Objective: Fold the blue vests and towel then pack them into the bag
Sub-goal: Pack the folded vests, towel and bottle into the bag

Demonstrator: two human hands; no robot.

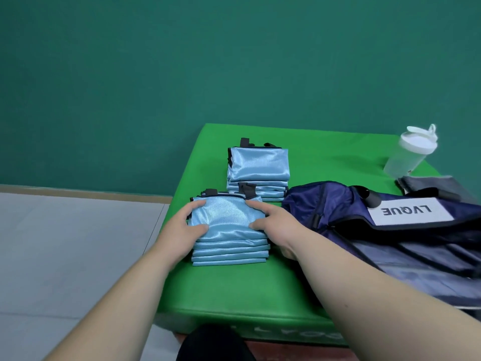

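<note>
A big, soft green padded surface (234,287) held everything. On its right side lay a large dark-blue cloth bag (390,246) with a white name patch. It stretched long, from the middle of the surface out to the right. How wide its mouth was open could not be told.

Next came the near pile (229,230) of folded, shiny light-blue vests, right in front of the person. A far pile (259,165) of the same vests sat just behind it.

The left hand (182,225) gripped the near pile's left side, thumb on top. The right hand (278,222) gripped its right side the same way. So the hands were apart, with the pile squeezed between them.

A folded grey towel (437,185) lay behind the bag, far right. A small clear plastic bottle (408,155) with a white lid stood just behind the towel.

The bag's left end was just beside the held pile, on the right hand's side. The pile would probably need to go sideways, to the right, to get in.
</note>
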